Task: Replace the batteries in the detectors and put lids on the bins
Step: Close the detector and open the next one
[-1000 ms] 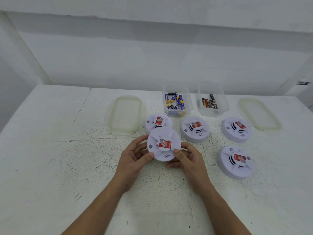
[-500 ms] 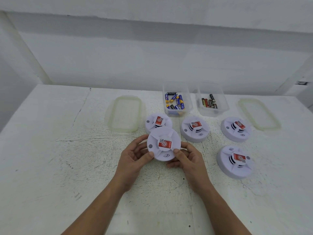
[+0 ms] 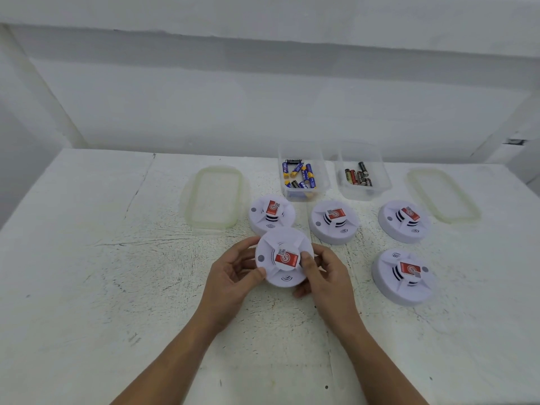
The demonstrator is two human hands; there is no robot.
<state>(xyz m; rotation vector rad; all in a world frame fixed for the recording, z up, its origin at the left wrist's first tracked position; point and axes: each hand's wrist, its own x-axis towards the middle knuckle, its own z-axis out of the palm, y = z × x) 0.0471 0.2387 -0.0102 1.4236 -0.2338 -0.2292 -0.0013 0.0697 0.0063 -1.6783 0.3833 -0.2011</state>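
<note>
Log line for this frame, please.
left grip: holds white round plastic detector | right grip: holds same detector | clear plastic bins: open, lids on table

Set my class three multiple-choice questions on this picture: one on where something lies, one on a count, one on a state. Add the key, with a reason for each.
1. Where do the blue-and-yellow batteries lie?
A. on a lid
B. in the left clear bin
C. under a detector

2. How many detectors are in view?
A. three
B. four
C. five

3. What state are the two lids in?
A. off the bins, flat on the table
B. snapped onto the bins
C. held in the hands

Key:
1 B: they show through that bin's clear walls.
2 C: four rest on the table, and the left hand and right hand grip the held detector.
3 A: the left lid and right lid lie beside the open bins.
</note>
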